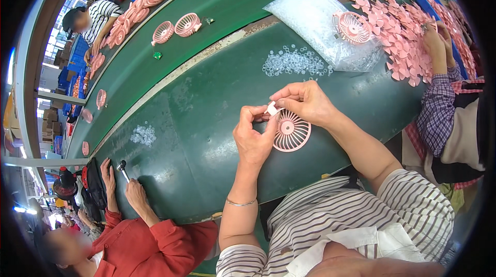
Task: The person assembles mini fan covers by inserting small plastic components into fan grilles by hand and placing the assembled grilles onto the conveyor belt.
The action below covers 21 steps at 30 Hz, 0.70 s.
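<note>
Both of my hands hold a pink fan housing with a round slatted grille (292,131) over the green worktable. My left hand (254,133) has its thumb and fingers closed on the housing's small pale neck (272,108). From the other side, my right hand (308,102) pinches at the same neck, its fingertips close to the left ones. Any small part between the fingertips is too hidden to make out. Beyond my hands lies a loose pile of small clear plastic rings (294,63).
A clear bag (320,24) of small parts carries another pink grille (354,27). Pink fan blades (403,44) are heaped at the right near a co-worker's hands (438,39). At the left, a red-sleeved co-worker holds a hammer (123,169). Grilles (187,24) sit on the green conveyor (222,5).
</note>
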Each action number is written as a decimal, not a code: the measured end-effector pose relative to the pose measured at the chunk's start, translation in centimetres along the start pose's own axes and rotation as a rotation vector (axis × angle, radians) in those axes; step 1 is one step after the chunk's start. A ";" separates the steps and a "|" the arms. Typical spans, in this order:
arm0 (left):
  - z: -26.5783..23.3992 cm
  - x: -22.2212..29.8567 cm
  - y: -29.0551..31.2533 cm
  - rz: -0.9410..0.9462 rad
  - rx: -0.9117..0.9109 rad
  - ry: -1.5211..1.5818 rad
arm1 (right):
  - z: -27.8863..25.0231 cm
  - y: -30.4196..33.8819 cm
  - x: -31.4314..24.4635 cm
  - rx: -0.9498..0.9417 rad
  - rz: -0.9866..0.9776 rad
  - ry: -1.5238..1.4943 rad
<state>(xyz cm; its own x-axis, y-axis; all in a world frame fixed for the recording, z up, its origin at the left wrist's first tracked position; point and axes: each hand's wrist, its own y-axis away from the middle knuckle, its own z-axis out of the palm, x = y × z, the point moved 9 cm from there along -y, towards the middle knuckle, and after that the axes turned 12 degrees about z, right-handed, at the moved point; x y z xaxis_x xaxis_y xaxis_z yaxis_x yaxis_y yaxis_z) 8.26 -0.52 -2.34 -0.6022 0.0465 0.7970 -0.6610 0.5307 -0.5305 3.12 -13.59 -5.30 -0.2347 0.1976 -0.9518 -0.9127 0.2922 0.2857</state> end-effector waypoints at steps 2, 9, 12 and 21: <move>-0.2 -0.3 0.1 -0.016 0.018 -0.008 | 0.5 0.2 -0.2 -0.026 -0.003 -0.007; -1.4 -0.6 0.3 0.035 0.132 -0.041 | 2.4 1.3 -1.6 -0.203 -0.274 0.016; -1.7 -0.5 0.1 0.069 0.164 0.029 | 2.3 0.2 -0.3 -0.379 -0.086 -0.285; -1.6 0.0 -0.4 0.076 0.061 0.029 | 2.6 -0.1 1.3 -0.342 0.181 -0.574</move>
<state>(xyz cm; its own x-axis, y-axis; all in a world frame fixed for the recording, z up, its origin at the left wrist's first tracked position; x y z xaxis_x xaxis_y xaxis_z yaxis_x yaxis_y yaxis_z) 9.26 0.58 -1.66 -0.6393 0.1100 0.7611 -0.6404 0.4718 -0.6061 3.81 -10.90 -6.28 -0.2651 0.7072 -0.6554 -0.9523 -0.0853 0.2931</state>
